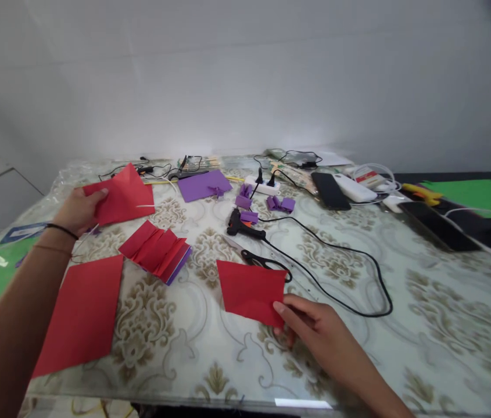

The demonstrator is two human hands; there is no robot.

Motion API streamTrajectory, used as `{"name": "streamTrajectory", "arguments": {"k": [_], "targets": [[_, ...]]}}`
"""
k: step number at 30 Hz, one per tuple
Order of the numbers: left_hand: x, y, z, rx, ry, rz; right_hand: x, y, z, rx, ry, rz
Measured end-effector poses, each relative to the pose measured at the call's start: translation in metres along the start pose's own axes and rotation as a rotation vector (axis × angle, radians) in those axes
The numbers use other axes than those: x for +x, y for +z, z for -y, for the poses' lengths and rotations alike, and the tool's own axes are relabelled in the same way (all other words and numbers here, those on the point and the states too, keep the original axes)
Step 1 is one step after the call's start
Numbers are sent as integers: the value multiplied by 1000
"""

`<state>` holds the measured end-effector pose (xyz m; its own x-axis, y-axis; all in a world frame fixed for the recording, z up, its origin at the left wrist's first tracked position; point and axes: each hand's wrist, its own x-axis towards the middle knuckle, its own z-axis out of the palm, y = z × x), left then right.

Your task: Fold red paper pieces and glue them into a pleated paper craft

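My left hand (pixel 77 210) is closed on a red paper sheet (pixel 125 197), lifted a little at the far left of the table. My right hand (pixel 310 328) pinches the near right corner of a folded red paper piece (pixel 249 290) that lies flat in the middle. Between the two hands sits a stack of pleated red papers (pixel 156 249) with a purple one underneath. A large flat red sheet (pixel 83 313) lies under my left forearm.
Black-handled scissors (pixel 258 258) and a black glue gun (pixel 243 226) with its long cable (pixel 358 273) lie behind the folded piece. Purple paper (pixel 204 184) and small purple folds (pixel 280 203), a power strip (pixel 262 186), phones (pixel 330 190) and green sheets (pixel 484 194) fill the back and right.
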<state>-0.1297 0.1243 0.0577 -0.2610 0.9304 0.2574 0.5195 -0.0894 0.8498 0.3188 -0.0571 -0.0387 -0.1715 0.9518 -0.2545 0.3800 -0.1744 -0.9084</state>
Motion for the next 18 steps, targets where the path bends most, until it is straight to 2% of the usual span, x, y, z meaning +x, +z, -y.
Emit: {"name": "streamTrajectory", "arguments": {"k": [2,4,6,8,9,10,11,13,15,18], "targets": [[9,2,7,89,-19,-16,6,-5,6,77,-16,-14],[2,1,2,169,5,-79,11,-9,12,154,-31,-5],[-24,1,-16,217,67,-137,16,-12,19,190,-51,21],[-64,8,-40,210,187,-155,21,-13,28,181,-87,52],[-88,15,-52,131,217,-100,24,-14,34,171,-109,61],[-111,25,-63,42,216,11,27,-14,41,158,-129,74],[-131,36,-71,-51,206,179,30,-15,48,139,-150,80],[-162,57,-78,-194,117,405,35,-16,64,57,-193,100],[-174,74,-76,-282,16,501,38,-17,78,-107,-237,140],[-172,84,-64,-294,-85,643,44,-17,88,-331,-271,195]]}}
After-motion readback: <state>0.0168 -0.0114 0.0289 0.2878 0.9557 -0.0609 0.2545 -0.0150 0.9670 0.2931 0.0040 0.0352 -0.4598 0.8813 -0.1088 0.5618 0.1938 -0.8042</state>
